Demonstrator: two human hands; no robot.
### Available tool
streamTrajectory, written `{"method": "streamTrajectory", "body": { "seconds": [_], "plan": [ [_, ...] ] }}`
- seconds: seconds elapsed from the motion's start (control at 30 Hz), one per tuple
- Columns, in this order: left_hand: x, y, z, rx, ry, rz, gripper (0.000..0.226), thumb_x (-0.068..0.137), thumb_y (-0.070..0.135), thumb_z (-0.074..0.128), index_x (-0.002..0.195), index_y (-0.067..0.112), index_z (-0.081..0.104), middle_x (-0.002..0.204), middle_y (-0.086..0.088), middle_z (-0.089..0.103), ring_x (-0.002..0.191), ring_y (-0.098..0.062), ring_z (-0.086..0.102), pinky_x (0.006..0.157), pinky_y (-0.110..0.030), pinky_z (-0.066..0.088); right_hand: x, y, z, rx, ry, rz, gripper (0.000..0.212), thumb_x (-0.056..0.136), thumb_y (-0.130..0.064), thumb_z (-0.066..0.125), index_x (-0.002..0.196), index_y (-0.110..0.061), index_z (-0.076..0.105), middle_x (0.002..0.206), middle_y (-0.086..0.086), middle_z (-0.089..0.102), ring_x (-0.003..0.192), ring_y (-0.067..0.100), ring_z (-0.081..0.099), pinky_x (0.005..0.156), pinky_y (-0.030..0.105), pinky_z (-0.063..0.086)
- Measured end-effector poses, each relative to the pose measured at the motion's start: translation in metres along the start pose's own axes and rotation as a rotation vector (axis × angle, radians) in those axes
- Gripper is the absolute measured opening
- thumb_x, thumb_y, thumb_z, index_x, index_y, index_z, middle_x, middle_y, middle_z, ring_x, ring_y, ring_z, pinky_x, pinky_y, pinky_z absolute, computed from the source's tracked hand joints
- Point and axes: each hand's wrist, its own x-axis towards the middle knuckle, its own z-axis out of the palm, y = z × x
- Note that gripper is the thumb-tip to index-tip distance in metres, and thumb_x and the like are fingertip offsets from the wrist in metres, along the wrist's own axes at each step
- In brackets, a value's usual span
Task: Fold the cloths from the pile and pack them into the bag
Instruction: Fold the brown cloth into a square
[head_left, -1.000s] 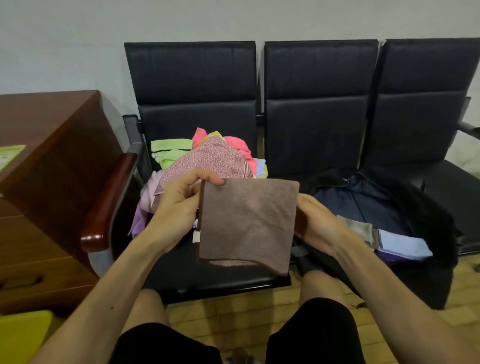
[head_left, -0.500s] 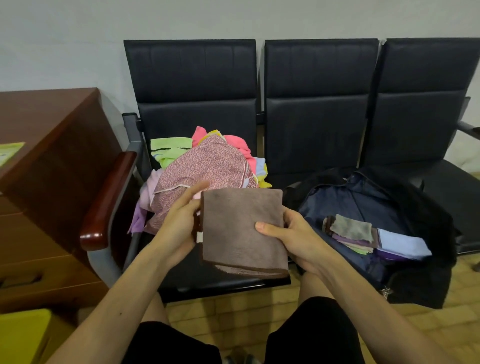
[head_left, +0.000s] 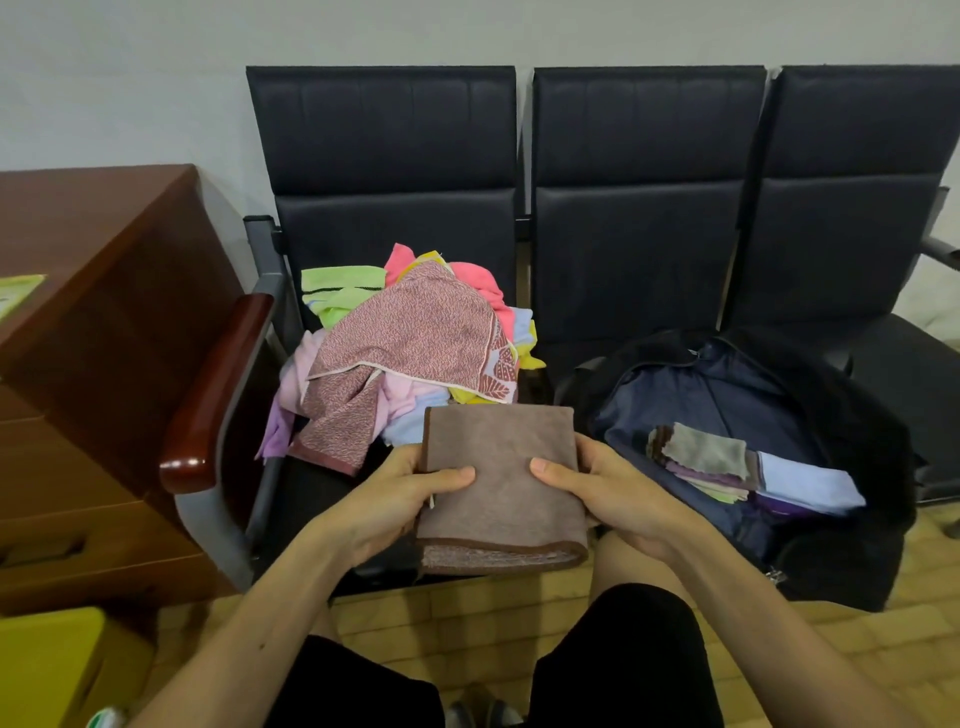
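Now left hand (head_left: 387, 501) and right hand (head_left: 605, 491) both grip the folded brown terry cloth (head_left: 501, 486), held above the bench edge. Open dark navy fabric bag (head_left: 727, 395) sits at 3 o'clock. Loose grip during transfer could let layers unfold.

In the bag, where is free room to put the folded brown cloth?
Bare lining shows in the bag behind and left of the folded stack. The right front corner, by the blue cloth, is crowded.
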Motion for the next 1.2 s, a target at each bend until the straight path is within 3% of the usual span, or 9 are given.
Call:
{"method": "streamTrajectory", "body": {
  "seconds": [0.2,0.4,0.5,0.6,0.7,0.9,1.0,1.07,1.2],
  "plan": [
    [0.003,-0.01,-0.001,0.016,-0.009,-0.074,0.035,0.091,0.008,0.066,0.126,0.009,0.06,0.115,-0.009,0.073,0.105,-0.025,0.071,0.082,-0.035,0.06,-0.004,0.008,-0.011,0.042,-0.029,0.055,0.059,0.076,-0.026,0.078,0.129,-0.023,0.052,0.123,0.006,0.065,0.104,0.02,0.068,0.064,0.026,0.054],
    [0.004,-0.007,-0.005,-0.051,-0.073,-0.069,0.045,0.086,0.003,0.065,0.128,0.014,0.058,0.119,-0.007,0.072,0.108,-0.025,0.07,0.08,-0.038,0.061,-0.009,0.009,-0.025,0.044,-0.099,-0.039,0.058,0.077,-0.019,0.073,0.129,-0.03,0.052,0.113,0.004,0.071,0.099,0.021,0.071,0.077,0.037,0.058],
    [0.002,-0.004,-0.006,-0.134,-0.097,-0.032,0.031,0.085,-0.006,0.058,0.107,0.01,0.073,0.111,-0.011,0.074,0.098,-0.023,0.073,0.074,-0.033,0.062,-0.012,0.009,-0.03,0.055,-0.099,-0.098,0.038,0.09,0.0,0.062,0.118,-0.025,0.066,0.101,0.003,0.075,0.094,0.019,0.072,0.075,0.03,0.057],
    [0.003,-0.004,-0.008,-0.085,-0.136,-0.025,0.058,0.093,-0.02,0.036,0.07,0.014,0.078,0.093,-0.014,0.075,0.079,-0.023,0.074,0.06,-0.03,0.06,-0.015,0.009,-0.033,0.033,-0.113,-0.105,0.045,0.094,0.009,0.05,0.079,-0.023,0.078,0.097,0.005,0.074,0.09,0.019,0.07,0.068,0.028,0.055],
    [0.004,-0.005,-0.006,-0.03,-0.173,0.007,0.062,0.094,-0.02,0.033,0.065,0.014,0.075,0.091,-0.013,0.074,0.079,-0.024,0.073,0.06,-0.03,0.06,-0.015,0.011,-0.035,0.051,-0.129,-0.126,0.047,0.094,0.008,0.048,0.073,-0.022,0.078,0.096,0.003,0.073,0.089,0.018,0.069,0.067,0.027,0.054],
    [0.003,-0.002,-0.005,0.054,-0.213,0.049,0.059,0.094,-0.018,0.038,0.063,0.016,0.075,0.088,-0.012,0.074,0.079,-0.024,0.073,0.061,-0.031,0.06,-0.015,0.017,-0.04,0.172,-0.163,-0.117,0.041,0.091,0.004,0.051,0.096,-0.025,0.078,0.11,0.007,0.071,0.104,0.029,0.064,0.083,0.038,0.053],
    [0.002,0.002,-0.005,0.171,-0.239,0.103,0.061,0.091,-0.024,0.038,0.062,0.016,0.075,0.082,-0.008,0.074,0.079,-0.021,0.073,0.061,-0.026,0.057,-0.015,0.023,-0.041,0.407,-0.231,-0.031,0.069,0.071,-0.034,0.08,0.135,-0.033,0.056,0.129,0.011,0.064,0.117,0.032,0.061,0.095,0.047,0.05],
    [0.001,0.005,-0.004,0.32,-0.253,0.155,0.065,0.08,-0.032,0.033,0.064,0.015,0.075,0.087,-0.006,0.075,0.089,-0.02,0.072,0.073,-0.027,0.056,-0.016,0.026,-0.036,0.206,-0.15,0.023,0.078,0.067,-0.06,0.078,0.136,-0.038,0.049,0.135,0.007,0.056,0.118,0.025,0.058,0.09,0.039,0.053],
    [0.004,0.005,0.002,0.514,-0.267,0.193,0.067,0.066,-0.031,0.029,0.071,0.016,0.076,0.105,0.002,0.073,0.11,-0.017,0.065,0.092,-0.028,0.052,-0.01,0.038,-0.034,-0.078,-0.022,-0.011,0.072,0.063,-0.04,0.084,0.128,-0.038,0.053,0.128,0.007,0.056,0.114,0.02,0.06,0.095,0.04,0.055]
  ]
}}
